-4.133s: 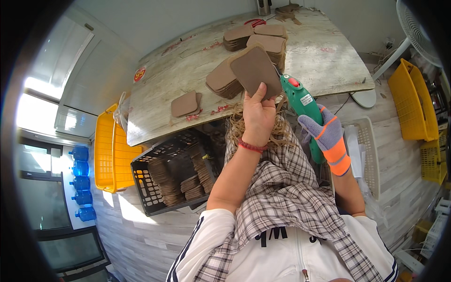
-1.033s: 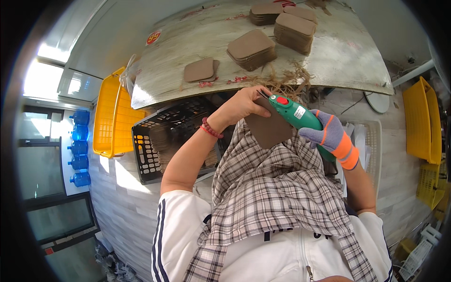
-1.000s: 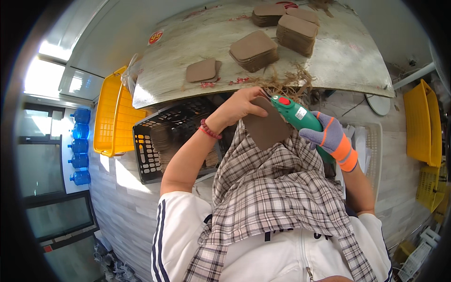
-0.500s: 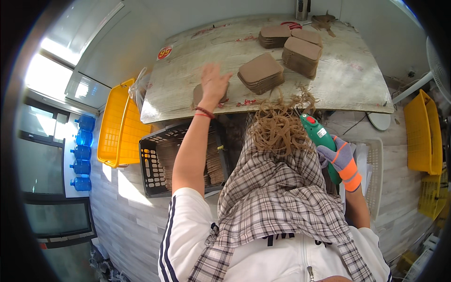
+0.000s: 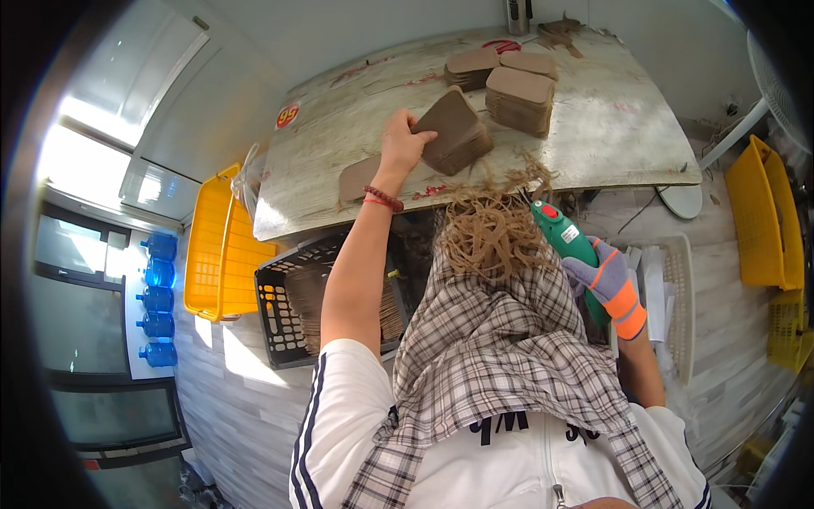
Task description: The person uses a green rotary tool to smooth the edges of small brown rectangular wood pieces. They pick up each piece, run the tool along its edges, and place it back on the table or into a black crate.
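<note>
My left hand (image 5: 398, 146) reaches out over the worn table (image 5: 593, 153) and grips a brown cardboard piece (image 5: 447, 125), tilting it up off a stack (image 5: 462, 146) of the same pieces. A red bracelet circles that wrist. My right hand (image 5: 612, 285), in a grey and orange glove, holds a green power tool (image 5: 566, 242) with a red button, low by the table's near edge. A tangle of thin brown cardboard strips (image 5: 492, 233) lies on the checked cloth (image 5: 509, 348) over my lap, just left of the tool.
Further stacks of brown pieces (image 5: 519, 97) stand at the back of the table, and a single flat one (image 5: 358, 176) lies near my left wrist. A black crate (image 5: 292, 301) of cardboard sits under the table, a yellow crate (image 5: 222, 246) to its left. A white basket (image 5: 674, 293) and yellow crates (image 5: 767, 212) are right.
My left hand has gone from holding a piece at the tool, out to the table, and now lifts a fresh piece off the stack. The tool hand stayed low.
</note>
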A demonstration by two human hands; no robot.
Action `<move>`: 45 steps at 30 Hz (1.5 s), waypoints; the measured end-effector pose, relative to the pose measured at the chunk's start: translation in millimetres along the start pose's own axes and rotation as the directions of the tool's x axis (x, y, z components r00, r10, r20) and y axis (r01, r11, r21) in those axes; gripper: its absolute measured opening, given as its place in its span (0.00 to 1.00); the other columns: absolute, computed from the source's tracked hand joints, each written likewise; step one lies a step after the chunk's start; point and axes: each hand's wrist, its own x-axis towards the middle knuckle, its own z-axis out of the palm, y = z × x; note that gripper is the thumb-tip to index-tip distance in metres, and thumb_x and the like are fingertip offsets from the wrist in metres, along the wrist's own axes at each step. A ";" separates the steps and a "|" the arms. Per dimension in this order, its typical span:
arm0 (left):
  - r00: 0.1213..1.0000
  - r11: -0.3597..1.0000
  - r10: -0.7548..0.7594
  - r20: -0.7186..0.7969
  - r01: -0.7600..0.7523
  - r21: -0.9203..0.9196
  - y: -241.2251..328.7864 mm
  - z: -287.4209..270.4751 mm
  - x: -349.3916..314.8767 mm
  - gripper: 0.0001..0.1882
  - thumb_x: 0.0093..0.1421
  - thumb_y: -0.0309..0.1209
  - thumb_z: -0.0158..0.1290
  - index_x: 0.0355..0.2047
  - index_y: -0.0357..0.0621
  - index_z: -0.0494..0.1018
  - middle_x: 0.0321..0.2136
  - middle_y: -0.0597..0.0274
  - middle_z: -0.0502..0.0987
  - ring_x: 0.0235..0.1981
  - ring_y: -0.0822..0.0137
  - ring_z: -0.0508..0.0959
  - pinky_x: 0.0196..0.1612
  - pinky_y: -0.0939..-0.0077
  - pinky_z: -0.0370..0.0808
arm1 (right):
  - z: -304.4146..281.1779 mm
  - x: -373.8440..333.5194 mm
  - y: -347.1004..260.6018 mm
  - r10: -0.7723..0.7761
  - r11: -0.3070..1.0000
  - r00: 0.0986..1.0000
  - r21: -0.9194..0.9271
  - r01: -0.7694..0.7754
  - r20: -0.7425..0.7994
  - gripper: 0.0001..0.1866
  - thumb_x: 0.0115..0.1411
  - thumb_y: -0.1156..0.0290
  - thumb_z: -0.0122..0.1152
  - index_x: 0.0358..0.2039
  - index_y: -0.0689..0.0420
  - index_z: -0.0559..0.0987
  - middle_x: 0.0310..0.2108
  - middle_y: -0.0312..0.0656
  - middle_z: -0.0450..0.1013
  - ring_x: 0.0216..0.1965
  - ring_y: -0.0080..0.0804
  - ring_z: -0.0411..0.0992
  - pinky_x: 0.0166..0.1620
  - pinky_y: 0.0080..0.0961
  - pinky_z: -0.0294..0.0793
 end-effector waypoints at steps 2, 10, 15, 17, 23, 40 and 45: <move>0.994 0.941 -0.108 0.030 0.112 -0.319 5.0 -4.2 -7.9 0.16 0.48 0.27 0.63 0.31 0.40 0.66 0.32 0.61 0.72 0.34 0.60 0.72 0.40 0.69 0.70 | -1.4 0.7 -2.3 -0.041 0.999 0.999 -0.018 0.041 -0.006 0.23 0.51 0.68 0.68 0.44 0.66 0.71 0.24 0.36 0.72 0.17 0.17 0.67 0.19 0.16 0.68; 0.967 -0.240 -0.216 0.132 0.078 -0.968 89.0 54.3 -77.2 0.16 0.58 0.17 0.51 0.46 0.39 0.66 0.44 0.57 0.74 0.46 0.59 0.74 0.51 0.62 0.72 | 7.6 9.7 -23.6 -0.065 0.992 0.993 0.101 0.074 -0.094 0.23 0.52 0.65 0.68 0.43 0.65 0.72 0.25 0.37 0.74 0.17 0.17 0.68 0.19 0.15 0.68; 0.950 -0.418 -0.227 0.213 0.102 -0.903 104.2 83.3 -93.2 0.19 0.58 0.17 0.51 0.49 0.41 0.64 0.47 0.58 0.72 0.49 0.58 0.72 0.55 0.59 0.71 | 9.4 5.9 -29.8 -0.056 0.991 0.989 0.110 0.071 -0.139 0.22 0.52 0.65 0.68 0.43 0.64 0.72 0.26 0.37 0.75 0.17 0.17 0.68 0.19 0.15 0.69; 0.940 -0.428 -0.244 0.238 0.116 -0.896 104.8 86.5 -95.9 0.20 0.58 0.16 0.51 0.50 0.42 0.63 0.47 0.58 0.71 0.49 0.58 0.72 0.55 0.60 0.70 | 9.7 3.9 -32.0 -0.047 0.991 0.989 0.114 0.063 -0.144 0.22 0.52 0.64 0.68 0.43 0.64 0.72 0.25 0.37 0.74 0.16 0.17 0.68 0.19 0.14 0.68; 0.923 -0.402 -0.284 0.261 0.133 -0.906 108.6 96.0 -104.6 0.19 0.58 0.16 0.50 0.49 0.42 0.63 0.47 0.58 0.71 0.49 0.59 0.72 0.54 0.61 0.71 | 10.2 2.1 -36.5 -0.038 0.992 0.989 0.117 0.055 -0.143 0.22 0.52 0.64 0.68 0.42 0.64 0.72 0.24 0.36 0.74 0.16 0.17 0.68 0.19 0.14 0.68; 0.935 -0.098 -0.117 0.336 0.326 -0.940 94.9 101.8 -141.1 0.15 0.59 0.15 0.47 0.47 0.39 0.66 0.44 0.56 0.74 0.44 0.61 0.76 0.48 0.63 0.76 | -6.0 6.3 -50.3 -0.115 0.988 0.973 0.074 0.132 -0.200 0.16 0.55 0.69 0.64 0.40 0.64 0.72 0.21 0.36 0.71 0.15 0.20 0.69 0.19 0.18 0.70; 0.932 0.108 -0.041 0.361 0.363 -0.926 72.5 73.2 -133.7 0.16 0.57 0.15 0.49 0.47 0.37 0.69 0.42 0.57 0.76 0.42 0.63 0.78 0.44 0.66 0.78 | -25.4 -5.0 -50.8 -0.050 0.999 0.996 -0.013 0.049 -0.073 0.20 0.53 0.67 0.66 0.42 0.64 0.72 0.21 0.35 0.71 0.16 0.18 0.68 0.20 0.16 0.69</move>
